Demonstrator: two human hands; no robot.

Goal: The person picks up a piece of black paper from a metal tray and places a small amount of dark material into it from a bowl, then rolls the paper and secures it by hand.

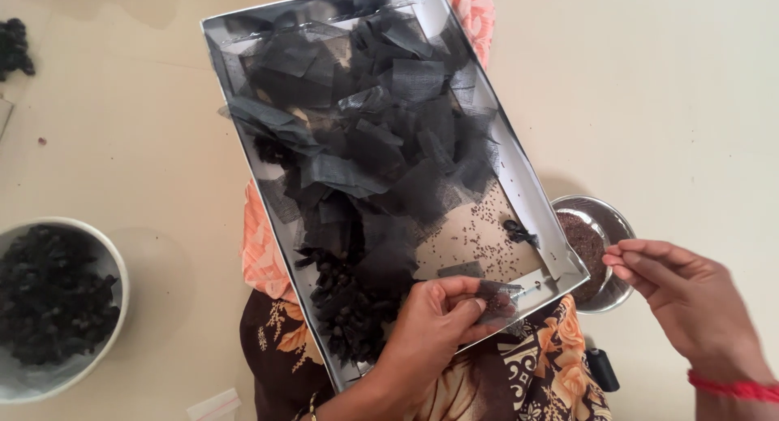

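Note:
A shallow grey cardboard box lid (531, 185) rests on my lap, filled with several black mesh squares (365, 137) and small tied black bundles (345, 311). Loose dark seeds (479, 234) are scattered on its bare bottom. My left hand (430, 328) pinches a small piece of black mesh (497, 297) at the box's near edge. My right hand (682, 291), with a red thread at the wrist, hovers with fingertips pinched together just beside a small steel bowl (608, 222) of dark seeds on the floor to the right.
A white bowl (114, 263) heaped with black bundles stands on the floor at left. More black bundles (15, 47) lie at the far left top. A small dark object (602, 369) lies by my knee. The floor is pale tile.

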